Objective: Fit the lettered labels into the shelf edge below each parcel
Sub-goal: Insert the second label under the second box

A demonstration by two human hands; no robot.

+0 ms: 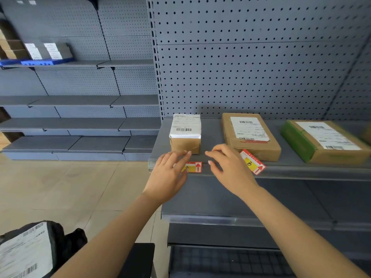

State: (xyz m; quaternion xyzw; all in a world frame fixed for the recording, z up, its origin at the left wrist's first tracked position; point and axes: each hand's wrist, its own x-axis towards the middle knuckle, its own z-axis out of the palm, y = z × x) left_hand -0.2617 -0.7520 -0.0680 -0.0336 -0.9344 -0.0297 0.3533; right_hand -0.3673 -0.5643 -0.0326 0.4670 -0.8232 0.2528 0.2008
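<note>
Label (195, 167): in shelf edge (301, 171), pressed by left hand (170, 173), fingers straight, together.
Right hand (228, 169): fingers loose, apart.
Second label (253, 162): tilted.

Handwritten "b" w/ red arrow — on tilted label (253, 161)

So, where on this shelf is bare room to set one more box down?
Widest bare shelf lies between the small parcel and the flat brown parcel. A narrow strip runs left of the small parcel; another gap separates the flat brown parcel from the green parcel. The front edge is crowded: left hand, right hand, the level label and the tilted label.
</note>
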